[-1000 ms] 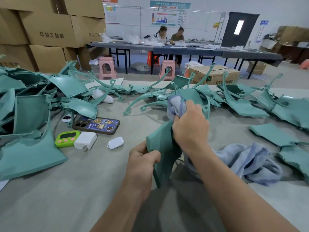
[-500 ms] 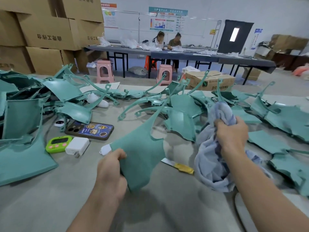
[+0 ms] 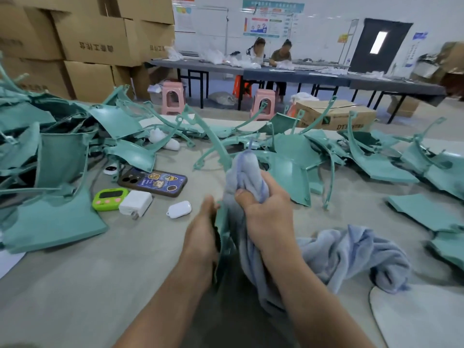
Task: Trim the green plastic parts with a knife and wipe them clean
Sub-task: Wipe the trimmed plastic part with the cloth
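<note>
**Wiping a green part held on edge**

Head view: the left hand (image 3: 200, 237) grips the green plastic part (image 3: 223, 229) upright over the desk (image 3: 100, 285), edge toward the camera. The right hand (image 3: 266, 214), just beside it, bunches a blue-grey cloth (image 3: 247, 177) in curled fingers. Hard rubbing could twist the thin part loose.

The left forearm (image 3: 163, 292) comes in from 6 o'clock and runs toward 1 o'clock; the right forearm (image 3: 313, 297) comes in from 5 o'clock and runs toward 11 o'clock; the left hand (image 3: 202, 229) grips the green plastic part (image 3: 223, 223) edge-on, thumb pointing to 12 o'clock, fingers hidden behind it; the right hand (image 3: 267, 214), just beside it at 3 o'clock, is curled round the blue cloth (image 3: 247, 172), thumb lying toward 9 o'clock.
</note>
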Demonstrator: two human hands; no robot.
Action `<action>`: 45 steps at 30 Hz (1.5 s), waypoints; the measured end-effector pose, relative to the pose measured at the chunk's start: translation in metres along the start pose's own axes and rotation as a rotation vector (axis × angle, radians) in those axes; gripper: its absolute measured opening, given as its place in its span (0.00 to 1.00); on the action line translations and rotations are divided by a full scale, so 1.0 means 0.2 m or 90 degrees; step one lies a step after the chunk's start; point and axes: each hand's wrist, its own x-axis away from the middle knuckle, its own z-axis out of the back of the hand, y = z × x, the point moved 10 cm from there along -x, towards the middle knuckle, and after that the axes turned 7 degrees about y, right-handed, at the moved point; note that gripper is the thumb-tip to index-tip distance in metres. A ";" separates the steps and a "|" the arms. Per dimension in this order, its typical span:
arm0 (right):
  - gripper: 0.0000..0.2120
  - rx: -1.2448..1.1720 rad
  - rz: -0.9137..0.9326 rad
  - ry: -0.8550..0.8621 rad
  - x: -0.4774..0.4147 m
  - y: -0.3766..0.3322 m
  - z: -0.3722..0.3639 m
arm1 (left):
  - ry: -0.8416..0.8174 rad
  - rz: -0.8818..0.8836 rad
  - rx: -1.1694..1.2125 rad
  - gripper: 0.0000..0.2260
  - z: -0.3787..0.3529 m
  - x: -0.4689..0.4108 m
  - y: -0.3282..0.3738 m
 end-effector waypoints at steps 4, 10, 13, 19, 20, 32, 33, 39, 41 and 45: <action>0.13 0.141 0.143 -0.028 0.12 -0.08 -0.16 | -0.082 0.074 0.156 0.31 -0.01 0.04 0.05; 0.12 0.252 0.112 -0.095 0.25 0.03 -0.24 | -0.027 0.063 0.160 0.22 0.11 0.00 0.08; 0.16 0.338 0.101 -0.125 0.32 0.07 -0.22 | 0.012 0.066 0.157 0.21 0.17 -0.01 0.08; 0.14 0.427 0.120 -0.238 0.49 0.05 -0.15 | 0.018 0.064 0.168 0.31 0.18 0.01 0.11; 0.14 0.424 0.130 -0.263 0.52 0.04 -0.14 | 0.013 0.065 0.187 0.33 0.16 0.01 0.11; 0.11 0.302 0.087 -0.154 0.33 0.04 -0.13 | -0.046 0.133 0.140 0.30 0.02 0.02 0.10; 0.11 0.325 0.058 -0.134 0.30 0.06 -0.12 | -0.057 0.141 0.158 0.28 0.01 0.03 0.08; 0.14 0.617 0.097 -0.222 0.30 0.07 -0.18 | -0.043 0.087 0.229 0.37 0.08 0.01 0.10; 0.13 0.688 0.164 -0.294 0.35 0.05 -0.20 | -0.064 0.062 0.245 0.42 0.10 -0.01 0.14; 0.05 0.661 0.191 -0.345 0.41 0.01 -0.17 | -0.060 0.008 0.193 0.35 0.12 -0.06 0.20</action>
